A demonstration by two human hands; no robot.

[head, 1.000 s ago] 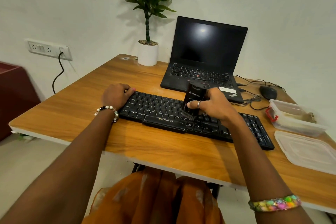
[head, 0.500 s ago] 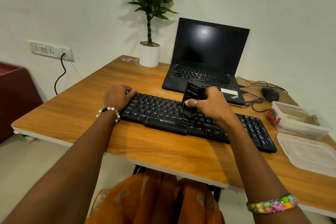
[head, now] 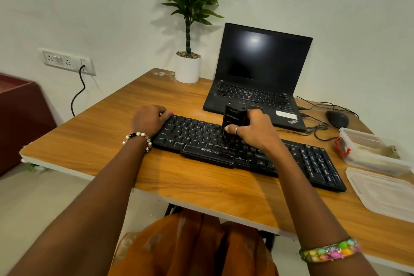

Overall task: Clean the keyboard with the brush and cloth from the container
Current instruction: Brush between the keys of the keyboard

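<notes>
On the desk: long black plastic keyboard (head: 246, 152) lies across the wooden table (head: 201, 186).
Right hand (head: 255, 130): fingers curl round an upright black brush (head: 234, 118), bristles on the middle keys.
Left hand (head: 147, 120): fingers curled over the keyboard's left end.
Right of keyboard: clear plastic container (head: 371, 152), its lid (head: 385, 193) flat just beside it.

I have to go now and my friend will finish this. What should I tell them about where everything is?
Right hand grips the black brush upright, bristles down on the middle keys of the keyboard.
Left hand holds the keyboard's left end.
The open container sits to the right, something pale inside, maybe the cloth; its lid lies nearer.
Done: brush taken out, brushing under way.
Left: finish brushing, then wipe with the cloth.
</notes>
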